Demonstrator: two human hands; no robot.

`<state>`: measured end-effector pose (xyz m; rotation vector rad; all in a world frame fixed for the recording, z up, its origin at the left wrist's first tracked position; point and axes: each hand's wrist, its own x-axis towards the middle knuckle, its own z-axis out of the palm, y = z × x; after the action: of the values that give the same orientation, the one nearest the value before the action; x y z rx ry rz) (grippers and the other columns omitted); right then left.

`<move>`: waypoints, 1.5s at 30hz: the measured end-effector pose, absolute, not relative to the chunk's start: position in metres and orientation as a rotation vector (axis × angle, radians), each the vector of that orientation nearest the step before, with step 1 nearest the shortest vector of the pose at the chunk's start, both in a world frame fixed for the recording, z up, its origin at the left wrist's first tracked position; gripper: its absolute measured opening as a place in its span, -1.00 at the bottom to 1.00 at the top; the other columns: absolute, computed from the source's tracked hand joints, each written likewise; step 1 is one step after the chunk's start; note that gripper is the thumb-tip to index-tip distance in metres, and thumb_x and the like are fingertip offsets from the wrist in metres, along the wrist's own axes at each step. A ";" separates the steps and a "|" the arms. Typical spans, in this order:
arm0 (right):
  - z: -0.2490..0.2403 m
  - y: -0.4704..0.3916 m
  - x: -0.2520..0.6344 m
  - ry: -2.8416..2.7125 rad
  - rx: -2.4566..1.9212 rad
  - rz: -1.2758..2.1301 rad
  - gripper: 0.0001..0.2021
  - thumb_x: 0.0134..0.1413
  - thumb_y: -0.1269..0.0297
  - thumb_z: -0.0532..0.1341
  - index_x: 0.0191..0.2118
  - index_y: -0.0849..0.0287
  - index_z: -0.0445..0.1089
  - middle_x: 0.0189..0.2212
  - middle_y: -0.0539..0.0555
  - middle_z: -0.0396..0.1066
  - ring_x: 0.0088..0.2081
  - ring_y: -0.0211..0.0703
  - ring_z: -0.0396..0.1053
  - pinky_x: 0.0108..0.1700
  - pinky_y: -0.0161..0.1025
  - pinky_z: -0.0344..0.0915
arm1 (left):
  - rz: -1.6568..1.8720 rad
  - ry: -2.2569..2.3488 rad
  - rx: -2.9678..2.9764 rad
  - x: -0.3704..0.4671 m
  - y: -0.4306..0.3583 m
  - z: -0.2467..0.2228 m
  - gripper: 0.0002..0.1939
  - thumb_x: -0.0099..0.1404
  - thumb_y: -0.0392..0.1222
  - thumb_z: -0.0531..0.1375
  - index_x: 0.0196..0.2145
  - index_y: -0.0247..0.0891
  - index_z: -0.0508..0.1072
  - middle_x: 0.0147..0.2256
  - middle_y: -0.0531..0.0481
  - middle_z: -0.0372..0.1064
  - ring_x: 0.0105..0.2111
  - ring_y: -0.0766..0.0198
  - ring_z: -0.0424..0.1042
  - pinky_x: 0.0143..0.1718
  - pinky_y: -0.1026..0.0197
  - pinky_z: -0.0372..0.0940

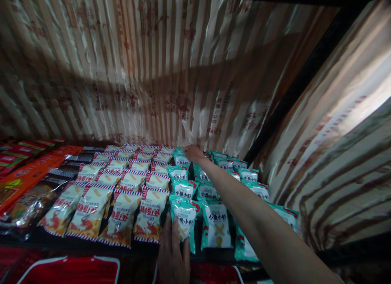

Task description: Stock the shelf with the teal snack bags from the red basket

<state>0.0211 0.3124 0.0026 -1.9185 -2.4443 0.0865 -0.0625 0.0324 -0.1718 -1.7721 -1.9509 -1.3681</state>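
Green-and-white snack bags [216,225] stand in rows on the right part of a dark shelf. Beside them on the left are rows of white-and-orange bags [89,208] with striped edges. My left hand [174,251] rests at the shelf's front, its fingers apart against the front green bag [185,219] of the leftmost green row. My right arm reaches over the green bags to the back, where my right hand [194,153] is at the rear bag [181,158] of that same row. The fingertips of my right hand are too dim and small to make out.
Orange packs [32,174] and dark clear-wrapped packs [36,200] lie at the left. Red baskets [71,271] with white handles are below the shelf edge. Crinkled printed sheeting [171,72] covers the back, and a dark slanted post [293,92] stands at the right.
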 end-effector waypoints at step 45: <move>0.016 0.227 0.043 -2.930 -1.335 0.276 -0.88 0.04 0.36 0.22 -0.32 0.12 0.52 -0.36 -0.04 0.54 -0.31 -0.26 0.44 -0.33 -0.44 0.18 | -1.412 -1.929 -1.839 -0.065 0.031 -0.157 -0.38 0.28 -0.31 0.10 0.26 -0.24 0.03 0.20 -0.25 0.13 0.17 0.02 0.19 -0.02 0.03 0.34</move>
<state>0.0428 0.2269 0.0160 -1.3348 -2.9301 0.2756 -0.0653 0.0312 -0.1571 -1.8394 -1.9289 -1.4116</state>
